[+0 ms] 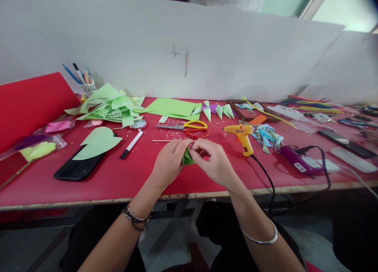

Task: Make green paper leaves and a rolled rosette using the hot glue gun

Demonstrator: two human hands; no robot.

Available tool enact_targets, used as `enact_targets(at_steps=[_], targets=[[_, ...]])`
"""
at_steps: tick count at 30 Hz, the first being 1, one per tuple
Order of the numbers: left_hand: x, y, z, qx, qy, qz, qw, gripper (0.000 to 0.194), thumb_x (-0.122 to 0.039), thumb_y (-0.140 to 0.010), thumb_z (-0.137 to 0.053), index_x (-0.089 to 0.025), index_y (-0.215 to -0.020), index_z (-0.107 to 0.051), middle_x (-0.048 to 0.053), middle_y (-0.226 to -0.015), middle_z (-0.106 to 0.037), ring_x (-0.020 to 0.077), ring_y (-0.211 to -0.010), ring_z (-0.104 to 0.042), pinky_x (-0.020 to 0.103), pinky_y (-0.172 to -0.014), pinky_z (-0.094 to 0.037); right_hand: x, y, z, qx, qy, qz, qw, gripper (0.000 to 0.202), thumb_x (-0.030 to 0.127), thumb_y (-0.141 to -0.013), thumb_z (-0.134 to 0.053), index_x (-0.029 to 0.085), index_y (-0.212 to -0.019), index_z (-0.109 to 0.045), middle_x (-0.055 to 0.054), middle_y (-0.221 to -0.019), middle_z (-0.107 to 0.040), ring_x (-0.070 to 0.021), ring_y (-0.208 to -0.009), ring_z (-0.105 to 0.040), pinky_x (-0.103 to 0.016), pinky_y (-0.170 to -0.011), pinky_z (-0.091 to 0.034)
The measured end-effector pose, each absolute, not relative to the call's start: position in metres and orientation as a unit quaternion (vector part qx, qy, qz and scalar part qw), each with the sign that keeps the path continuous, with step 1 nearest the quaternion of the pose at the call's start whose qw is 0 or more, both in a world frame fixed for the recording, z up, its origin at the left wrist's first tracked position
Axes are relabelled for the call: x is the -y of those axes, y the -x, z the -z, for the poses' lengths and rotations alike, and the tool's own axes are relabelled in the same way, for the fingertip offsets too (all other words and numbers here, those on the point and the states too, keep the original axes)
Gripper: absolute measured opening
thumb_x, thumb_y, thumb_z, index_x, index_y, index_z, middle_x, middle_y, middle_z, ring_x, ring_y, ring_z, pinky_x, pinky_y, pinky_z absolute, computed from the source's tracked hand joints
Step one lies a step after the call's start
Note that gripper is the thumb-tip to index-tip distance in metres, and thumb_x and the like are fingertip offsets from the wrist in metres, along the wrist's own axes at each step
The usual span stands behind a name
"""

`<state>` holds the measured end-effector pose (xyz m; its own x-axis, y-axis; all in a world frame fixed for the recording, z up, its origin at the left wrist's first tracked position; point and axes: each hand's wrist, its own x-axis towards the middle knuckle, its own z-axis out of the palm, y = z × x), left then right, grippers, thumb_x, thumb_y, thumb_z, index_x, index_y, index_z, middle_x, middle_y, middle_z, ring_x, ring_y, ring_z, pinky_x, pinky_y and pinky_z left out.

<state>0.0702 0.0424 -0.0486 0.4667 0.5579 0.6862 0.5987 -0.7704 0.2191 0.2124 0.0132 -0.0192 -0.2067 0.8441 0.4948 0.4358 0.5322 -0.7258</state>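
Note:
Both of my hands meet over the front middle of the red table (141,187). A small piece of rolled or folded green paper (188,157) sits between them. My left hand (169,159) is closed round its left side. The thumb and fingers of my right hand (211,157) pinch its upper right edge. Much of the paper is hidden by my fingers. Just beyond my hands lie yellow-handled scissors (195,125) and a thin wooden stick (161,140). A yellow glue gun (243,138) rests to the right of my right hand.
Green paper scraps (109,104) are heaped at the back left. Paper cones (207,111) lie near the white wall (236,59). Heart-shaped cutouts (99,142) lie on a black phone (79,165), beside a marker (132,144). A purple power box (301,161) with cables stands right.

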Motion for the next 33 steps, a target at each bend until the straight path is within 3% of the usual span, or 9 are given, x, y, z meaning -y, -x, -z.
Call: enact_targets(at_steps=[6, 9, 13, 18, 26, 33], targets=[[-0.042, -0.071, 0.051, 0.350, 0.856, 0.377, 0.050, 0.026, -0.016, -0.079, -0.048, -0.016, -0.106, -0.047, 0.008, -0.095, -0.061, 0.0200, -0.087, -0.056, 0.029, -0.073, -0.043, -0.015, -0.206, 0.024, 0.715, 0.458, -0.242, 0.470, 0.014, 0.016, -0.074, -0.047, 0.018, -0.061, -0.042, 0.003, -0.060, -0.044, -0.0079, -0.056, -0.043, -0.020, -0.052, -0.036], [-0.042, -0.070, 0.053, 0.355, 0.856, 0.375, 0.012, 0.031, -0.014, -0.077, -0.049, -0.017, -0.108, -0.046, 0.008, -0.098, -0.061, 0.0199, -0.090, -0.056, 0.028, -0.074, -0.043, -0.016, -0.203, 0.025, 0.705, 0.470, -0.254, 0.466, 0.014, 0.018, -0.075, -0.046, 0.017, -0.061, -0.044, 0.003, -0.060, -0.046, -0.0077, -0.056, -0.043, -0.019, -0.051, -0.035], [-0.042, -0.070, 0.051, 0.380, 0.832, 0.389, -0.106, 0.032, -0.014, -0.074, -0.052, -0.017, -0.105, -0.046, 0.006, -0.096, -0.062, 0.0184, -0.085, -0.058, 0.025, -0.068, -0.044, -0.014, -0.205, 0.025, 0.680, 0.459, -0.295, 0.489, 0.010, 0.027, -0.080, -0.046, 0.018, -0.083, -0.049, 0.001, -0.072, -0.051, -0.0093, -0.062, -0.050, -0.019, -0.052, -0.041], [-0.042, -0.071, 0.046, 0.352, 0.798, 0.440, -0.214, 0.027, -0.011, -0.068, -0.057, -0.018, -0.094, -0.051, 0.001, -0.082, -0.062, 0.0136, -0.072, -0.057, 0.021, -0.061, -0.041, -0.009, -0.215, 0.015, 0.727, 0.387, -0.253, 0.507, 0.027, 0.024, -0.077, -0.053, 0.022, -0.103, -0.046, -0.002, -0.088, -0.050, -0.0122, -0.077, -0.053, -0.025, -0.065, -0.048], [-0.041, -0.072, 0.045, 0.230, 0.737, 0.490, -0.405, 0.030, -0.016, -0.068, -0.062, -0.017, -0.094, -0.049, 0.001, -0.080, -0.057, 0.0122, -0.072, -0.055, 0.022, -0.065, -0.043, -0.005, -0.220, 0.005, 0.829, 0.336, -0.158, 0.418, 0.023, 0.025, -0.075, -0.058, 0.021, -0.098, -0.054, -0.005, -0.097, -0.049, -0.0136, -0.083, -0.051, -0.027, -0.071, -0.048], [-0.041, -0.073, 0.045, 0.222, 0.731, 0.476, -0.435, 0.035, -0.014, -0.066, -0.062, -0.017, -0.097, -0.047, 0.002, -0.090, -0.056, 0.0128, -0.079, -0.055, 0.023, -0.069, -0.043, -0.006, -0.220, 0.007, 0.826, 0.349, -0.146, 0.419, 0.017, 0.025, -0.077, -0.057, 0.019, -0.093, -0.056, -0.006, -0.099, -0.052, -0.0140, -0.086, -0.053, -0.026, -0.071, -0.047]])
